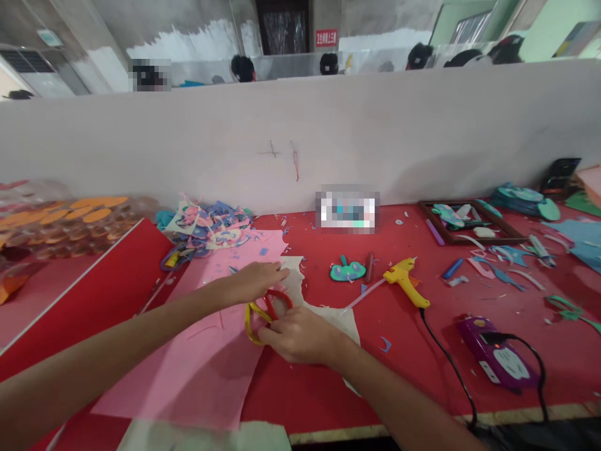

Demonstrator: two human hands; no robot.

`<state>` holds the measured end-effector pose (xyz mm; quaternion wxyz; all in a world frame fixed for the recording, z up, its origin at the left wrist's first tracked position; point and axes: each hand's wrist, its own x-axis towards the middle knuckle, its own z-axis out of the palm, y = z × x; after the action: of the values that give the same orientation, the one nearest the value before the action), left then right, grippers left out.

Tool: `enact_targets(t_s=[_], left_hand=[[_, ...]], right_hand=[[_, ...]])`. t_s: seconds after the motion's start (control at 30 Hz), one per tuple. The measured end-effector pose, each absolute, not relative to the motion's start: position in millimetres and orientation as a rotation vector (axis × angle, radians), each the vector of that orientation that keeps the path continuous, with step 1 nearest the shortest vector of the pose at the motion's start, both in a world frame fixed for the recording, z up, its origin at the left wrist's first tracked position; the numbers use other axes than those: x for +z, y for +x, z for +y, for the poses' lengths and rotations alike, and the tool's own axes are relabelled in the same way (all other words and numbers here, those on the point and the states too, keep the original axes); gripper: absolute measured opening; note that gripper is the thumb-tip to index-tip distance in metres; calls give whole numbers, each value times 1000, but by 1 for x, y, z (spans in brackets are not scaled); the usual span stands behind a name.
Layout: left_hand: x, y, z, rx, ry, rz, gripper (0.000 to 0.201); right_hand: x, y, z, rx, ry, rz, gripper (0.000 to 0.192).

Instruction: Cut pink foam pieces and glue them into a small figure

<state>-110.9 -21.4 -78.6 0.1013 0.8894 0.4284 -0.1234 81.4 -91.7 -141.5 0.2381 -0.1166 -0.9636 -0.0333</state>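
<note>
right hand (298,335) is closed on the scissors (263,313) by their loops; left hand (256,280) pinches the white sheet (328,316) on the red table (422,351). sheet judged thin and floppy (tears easily), best held near the cut edge.

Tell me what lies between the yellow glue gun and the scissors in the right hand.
In the head view, a cream sheet and a pale glue stick lie between the yellow glue gun and the scissors gripped by the right hand.

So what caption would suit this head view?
Right hand grips red-and-yellow scissors; left hand steadies cream sheet beside pink sheet.
</note>
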Motion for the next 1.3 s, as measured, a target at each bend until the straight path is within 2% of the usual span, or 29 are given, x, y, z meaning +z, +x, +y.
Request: enact_targets(t_s=[0.17, 0.27, 0.37, 0.47, 0.53, 0.67, 0.83, 1.03, 1.17, 1.3], left_hand=[[-73, -145, 23, -265, 2647, 1497, 38], [-65, -182, 60, 197, 2574, 1863, 39], [-65, -206, 78, 511, 2425, 2036, 59], [-73, -198, 68, 617, 2356, 1935, 47], [-79, -178, 53, 617, 2296, 1839, 35], [-93, -132, 25, 541, 2216, 1684, 29], [-111, -97, 2, 510, 2259, 1590, 33], [-130, -83, -18, 163, 2546, 1676, 62], [-133, -80, -20, 57, 2695, 1630, 60], [-125, -78, -21, -5, 2727, 1514, 45]], right_hand=[[-140, 83, -91, -72, -324, -2685, 27], [-137, 83, -91, -66, -348, -2703, 26], [-135, 84, -91, -45, -359, -2737, 22], [-136, 85, -90, -12, -393, -2760, 20], [-138, 85, -90, -4, -409, -2758, 21], [-143, 84, -89, 0, -405, -2727, 21], [-147, 86, -88, 6, -448, -2675, 12], [-151, 91, -79, -26, -499, -2426, 16], [-146, 99, -71, -93, -520, -2307, 16], [-140, 111, -63, -177, -585, -2173, 19]])
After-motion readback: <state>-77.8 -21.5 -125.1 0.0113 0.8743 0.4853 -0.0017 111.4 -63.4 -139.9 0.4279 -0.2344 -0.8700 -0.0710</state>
